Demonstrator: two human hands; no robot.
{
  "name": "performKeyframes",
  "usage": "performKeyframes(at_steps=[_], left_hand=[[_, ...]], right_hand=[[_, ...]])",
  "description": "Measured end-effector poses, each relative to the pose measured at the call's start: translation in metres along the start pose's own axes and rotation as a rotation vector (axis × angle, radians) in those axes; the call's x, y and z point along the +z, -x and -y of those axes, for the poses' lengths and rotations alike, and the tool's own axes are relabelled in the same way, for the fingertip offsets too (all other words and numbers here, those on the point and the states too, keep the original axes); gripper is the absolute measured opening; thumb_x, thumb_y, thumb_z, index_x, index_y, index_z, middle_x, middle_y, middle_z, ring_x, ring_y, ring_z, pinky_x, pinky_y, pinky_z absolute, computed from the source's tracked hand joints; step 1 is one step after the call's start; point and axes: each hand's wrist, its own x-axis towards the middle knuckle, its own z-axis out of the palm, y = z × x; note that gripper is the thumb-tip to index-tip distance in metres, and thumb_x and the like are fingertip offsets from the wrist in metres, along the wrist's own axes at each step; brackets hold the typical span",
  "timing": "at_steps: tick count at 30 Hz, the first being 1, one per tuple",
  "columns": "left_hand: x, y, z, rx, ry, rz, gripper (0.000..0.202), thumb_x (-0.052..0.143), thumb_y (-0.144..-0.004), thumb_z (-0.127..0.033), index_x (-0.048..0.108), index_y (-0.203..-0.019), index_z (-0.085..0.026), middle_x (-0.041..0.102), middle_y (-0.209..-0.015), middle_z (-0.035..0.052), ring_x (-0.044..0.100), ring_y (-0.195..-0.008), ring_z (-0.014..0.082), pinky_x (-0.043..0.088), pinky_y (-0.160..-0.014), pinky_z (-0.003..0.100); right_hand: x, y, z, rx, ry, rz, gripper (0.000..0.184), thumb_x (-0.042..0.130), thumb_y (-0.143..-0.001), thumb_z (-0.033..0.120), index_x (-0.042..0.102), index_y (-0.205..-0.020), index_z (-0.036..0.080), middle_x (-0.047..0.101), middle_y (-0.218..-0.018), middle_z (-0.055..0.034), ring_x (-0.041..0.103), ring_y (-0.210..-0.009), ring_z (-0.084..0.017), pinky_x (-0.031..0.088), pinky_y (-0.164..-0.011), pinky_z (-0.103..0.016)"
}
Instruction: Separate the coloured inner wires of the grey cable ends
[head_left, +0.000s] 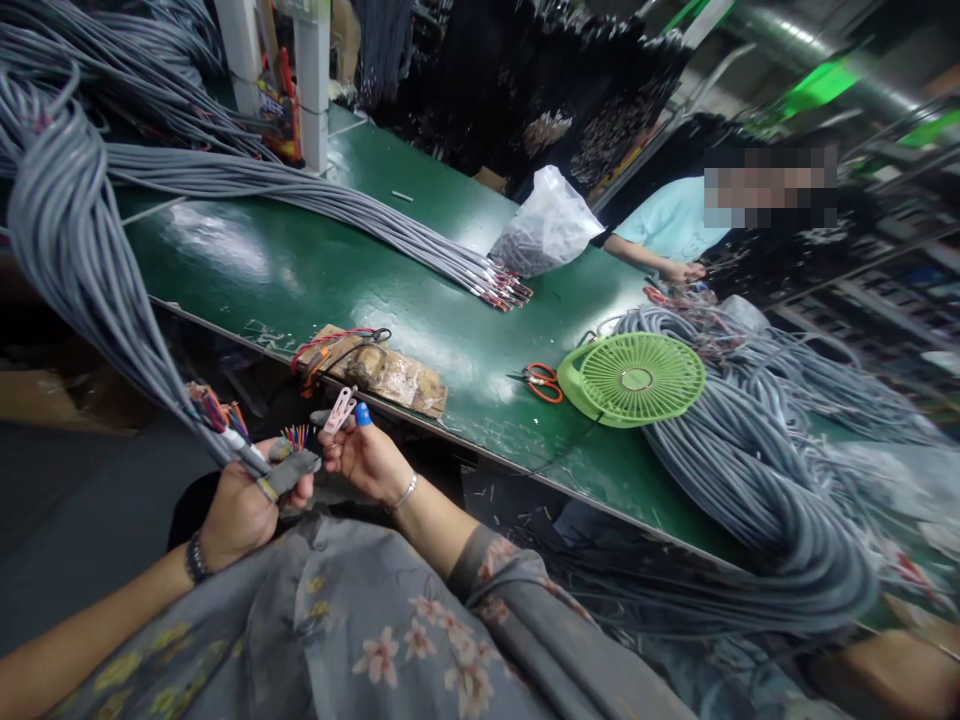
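In the head view my left hand is closed around the end of a grey cable, with a grey wrapping on its thumb. Thin coloured wires fan out just above that thumb. Beside it, my right hand pinches a small pale pink clip-like tool close to the wire ends. One digit of this hand wears a blue finger cover. A thick bundle of grey cables hangs down from the left to my left hand, its ends showing bare coloured wires.
On the green table lie another cable bundle, a taped block with leads, orange-handled scissors, a green fan and a plastic bag. Coiled cables fill the right. A person works across the table.
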Motion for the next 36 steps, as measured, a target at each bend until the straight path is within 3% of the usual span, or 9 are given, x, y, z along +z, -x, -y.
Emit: performKeyframes(at_steps=[4,7,13,19,29,33,36], left_hand=[[0.002,-0.006,0.001,0.009,0.0,0.018,0.031,0.087,-0.055,-0.039,0.064,-0.049,-0.02,0.062,-0.043,0.0,0.052,-0.038,0.0113,0.042,-0.039,0.022],[0.005,-0.01,0.0,0.02,-0.012,0.02,0.028,0.085,-0.057,-0.037,0.064,-0.048,-0.02,0.061,-0.043,-0.0005,0.051,-0.038,0.0109,0.04,-0.039,0.022],[0.008,-0.013,0.0,0.004,-0.064,0.058,0.03,0.084,-0.055,-0.041,0.064,-0.047,-0.021,0.062,-0.042,0.0,0.052,-0.038,0.0114,0.041,-0.039,0.022],[0.005,-0.016,0.01,-0.001,-0.089,0.051,0.031,0.086,-0.056,-0.043,0.065,-0.048,-0.02,0.064,-0.044,0.0006,0.054,-0.039,0.0113,0.043,-0.041,0.022],[-0.006,-0.005,0.011,-0.007,-0.072,0.017,0.033,0.088,-0.055,-0.042,0.064,-0.047,-0.02,0.062,-0.042,0.0008,0.052,-0.038,0.0115,0.041,-0.039,0.022],[-0.015,-0.007,0.021,-0.032,-0.121,0.018,0.033,0.089,-0.054,-0.045,0.07,-0.052,-0.019,0.067,-0.048,0.003,0.059,-0.045,0.0142,0.047,-0.046,0.025],[-0.019,-0.011,0.026,-0.045,-0.155,-0.008,0.033,0.089,-0.055,-0.049,0.078,-0.066,-0.02,0.079,-0.065,0.0072,0.07,-0.062,0.021,0.054,-0.058,0.029]], right_hand=[[0.004,-0.003,0.002,-0.318,0.208,-0.106,0.059,0.082,-0.067,0.075,0.064,-0.071,0.019,0.055,-0.059,0.0032,0.041,-0.053,-0.01,0.039,-0.055,-0.026],[0.004,-0.005,0.002,-0.426,0.315,-0.215,0.062,0.074,-0.071,0.08,0.062,-0.065,0.02,0.053,-0.056,0.0026,0.043,-0.054,-0.012,0.04,-0.057,-0.027],[0.009,-0.011,0.006,-0.215,0.07,-0.105,0.059,0.076,-0.074,0.077,0.069,-0.081,0.019,0.062,-0.067,-0.0017,0.054,-0.062,-0.015,0.047,-0.06,-0.028],[0.012,-0.014,0.004,-0.219,-0.032,-0.168,0.047,0.081,-0.08,0.063,0.07,-0.075,0.018,0.06,-0.064,0.0001,0.052,-0.06,-0.013,0.046,-0.061,-0.027],[0.005,-0.005,0.004,-0.013,-0.136,-0.238,0.056,0.061,-0.093,0.07,0.065,-0.075,0.017,0.064,-0.067,-0.0022,0.052,-0.056,-0.011,0.047,-0.057,-0.023],[-0.004,-0.003,0.0,-0.006,-0.094,-0.255,0.051,0.07,-0.089,0.065,0.064,-0.074,0.017,0.064,-0.066,-0.0011,0.052,-0.054,-0.01,0.047,-0.056,-0.022],[-0.009,-0.002,-0.007,-0.068,0.03,-0.241,0.047,0.083,-0.078,0.06,0.063,-0.074,0.018,0.063,-0.064,0.0004,0.05,-0.054,-0.009,0.045,-0.054,-0.022]])
